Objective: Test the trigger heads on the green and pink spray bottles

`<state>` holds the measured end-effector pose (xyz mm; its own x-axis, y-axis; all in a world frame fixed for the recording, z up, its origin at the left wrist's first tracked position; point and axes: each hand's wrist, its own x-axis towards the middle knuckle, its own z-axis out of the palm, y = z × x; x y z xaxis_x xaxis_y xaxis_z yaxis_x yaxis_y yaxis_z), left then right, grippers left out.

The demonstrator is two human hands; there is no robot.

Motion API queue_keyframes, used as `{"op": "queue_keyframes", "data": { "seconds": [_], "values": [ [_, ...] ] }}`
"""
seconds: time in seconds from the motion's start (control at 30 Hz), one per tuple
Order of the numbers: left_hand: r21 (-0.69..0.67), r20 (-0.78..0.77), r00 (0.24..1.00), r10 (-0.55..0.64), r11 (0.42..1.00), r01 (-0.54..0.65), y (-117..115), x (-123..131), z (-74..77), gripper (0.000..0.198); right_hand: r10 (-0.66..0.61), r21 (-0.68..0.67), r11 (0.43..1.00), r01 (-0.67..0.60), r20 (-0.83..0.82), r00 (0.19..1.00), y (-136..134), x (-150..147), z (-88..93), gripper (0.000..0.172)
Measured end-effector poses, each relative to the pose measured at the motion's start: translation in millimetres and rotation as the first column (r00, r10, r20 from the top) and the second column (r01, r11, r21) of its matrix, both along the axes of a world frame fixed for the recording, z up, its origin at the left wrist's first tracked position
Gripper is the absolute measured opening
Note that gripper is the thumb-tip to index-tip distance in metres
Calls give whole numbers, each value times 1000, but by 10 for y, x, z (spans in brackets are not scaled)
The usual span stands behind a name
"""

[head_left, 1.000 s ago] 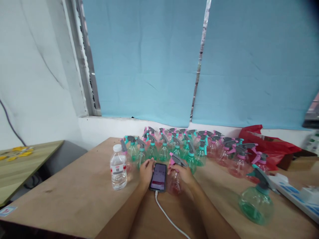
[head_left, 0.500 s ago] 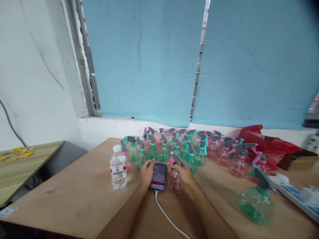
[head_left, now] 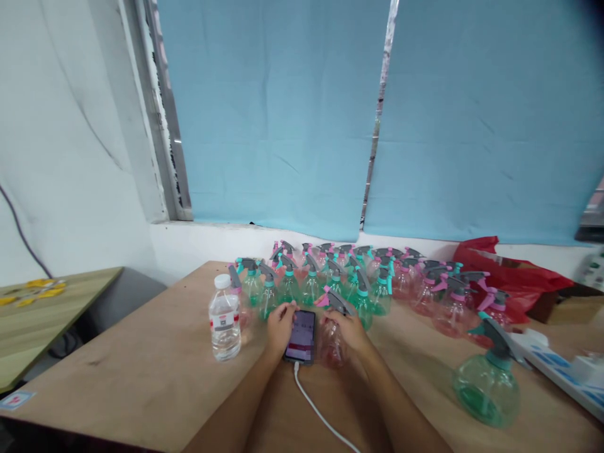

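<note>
My right hand (head_left: pixel 349 330) is closed round the neck of a pink spray bottle (head_left: pixel 333 351) with a grey and pink trigger head. The bottle stands upright on the table. Just left of it lies a phone (head_left: pixel 300 336), screen lit, with a white charging cable (head_left: pixel 309 402) plugged into its lower end. At the phone's upper left edge is my left hand (head_left: pixel 280 327), its fingers curled together; whatever they may hold is too small to tell. A clear water bottle (head_left: pixel 225 324) with a white cap stands to the left of that hand.
Several green spray bottles (head_left: pixel 310 289) and pink ones (head_left: pixel 453 314) crowd the back of the table. A green spray bottle (head_left: pixel 488 387) sits apart at the right, beside a white power strip (head_left: pixel 557 371). Behind are a red plastic bag (head_left: pixel 509 277) and a cardboard box (head_left: pixel 576 302).
My left fingers have shifted slightly by the phone's edge. The fingers of my right hand have moved a little at the neck of the pink spray bottle. The other things stay put.
</note>
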<state>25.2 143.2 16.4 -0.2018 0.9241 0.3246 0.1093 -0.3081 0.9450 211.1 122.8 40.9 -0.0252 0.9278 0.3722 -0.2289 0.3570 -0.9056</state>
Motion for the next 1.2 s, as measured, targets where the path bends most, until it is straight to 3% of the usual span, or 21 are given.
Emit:
{"op": "queue_keyframes", "data": {
  "seconds": [0.2, 0.4, 0.57, 0.73, 0.8, 0.87, 1.0, 1.1, 1.2],
  "values": [
    [16, -23, 1000, -3, 1000, 3, -4, 10, 4, 60, 15, 31, 999, -14, -21, 1000, 25, -11, -3, 9],
    [7, -31, 999, -18, 1000, 18, -39, 14, 26, 57, -139, 58, 989, 134, 100, 985, 101, -3, -226, 32],
    [4, -42, 999, -29, 1000, 29, -46, 17, 35, 55, -381, 278, 906, 318, 214, 900, 83, -5, -378, 28],
    [13, -69, 997, -21, 1000, 22, -20, 5, 11, 55, -416, 360, 874, 327, 206, 886, 24, 64, -318, 23],
    [21, -77, 997, -21, 1000, 23, -9, 2, -3, 54, -468, 363, 848, 386, 171, 867, -8, 148, -251, 20],
    [38, -88, 996, -24, 999, 28, -3, 3, -15, 53, -581, 361, 781, 509, 124, 804, -34, 275, -181, 22],
    [61, -103, 994, -45, 997, 51, -1, 7, -28, 52, -826, 311, 539, 783, 13, 563, -56, 617, -64, 34],
    [66, -106, 993, -41, 997, 48, -1, 3, -36, 52, -909, 259, 391, 883, -40, 414, -49, 879, -7, 40],
    [69, -109, 994, -24, 997, 32, 0, -5, -46, 52, -962, 274, 265, 925, 10, 272, -15, 1095, -12, 38]
  ]
}}
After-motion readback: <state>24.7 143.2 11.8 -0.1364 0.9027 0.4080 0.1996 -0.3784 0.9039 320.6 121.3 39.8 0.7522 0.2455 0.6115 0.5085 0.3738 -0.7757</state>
